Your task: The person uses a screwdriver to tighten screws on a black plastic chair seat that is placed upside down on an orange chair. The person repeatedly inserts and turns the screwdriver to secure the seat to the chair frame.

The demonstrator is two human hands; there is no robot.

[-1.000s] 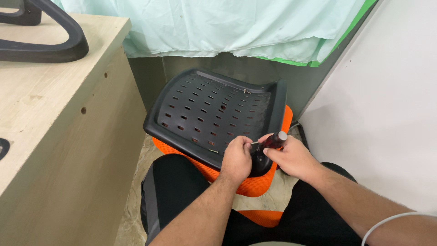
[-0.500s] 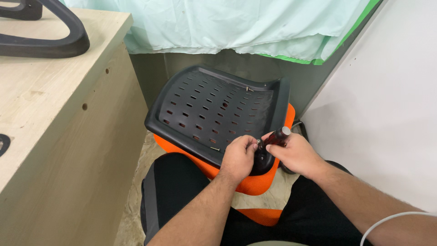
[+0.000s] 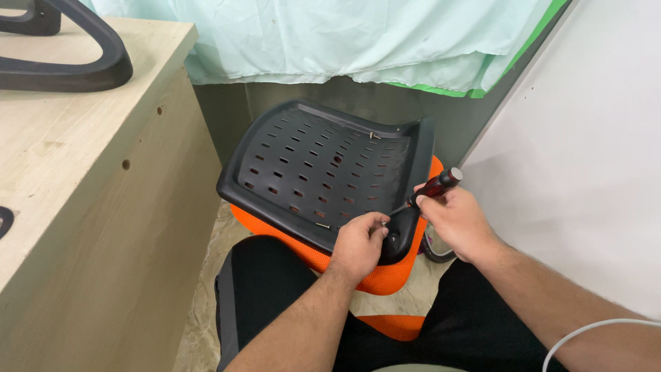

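A black perforated plastic seat pan (image 3: 310, 172) lies upside down on its orange cushion (image 3: 358, 275), resting against my lap. My right hand (image 3: 458, 224) grips a screwdriver (image 3: 430, 189) with a dark red and black handle, its shaft angled down left toward the pan's near corner. My left hand (image 3: 358, 241) pinches a small screw at the screwdriver's tip, by a black rounded bracket (image 3: 399, 234) on that corner. Loose screws lie on the pan at its near edge (image 3: 321, 225) and far edge (image 3: 374, 136).
A pale wooden cabinet (image 3: 89, 193) stands at my left, with a black curved chair armrest (image 3: 76, 65) on top. A mint-green cloth (image 3: 344, 41) hangs behind the seat. A white wall panel (image 3: 585, 151) is at the right. A white cable (image 3: 592, 331) crosses my right forearm.
My right hand has lifted and tilted the screwdriver so its handle now points up right. My left hand stays at the pan's near corner, fingers closed at the tip.
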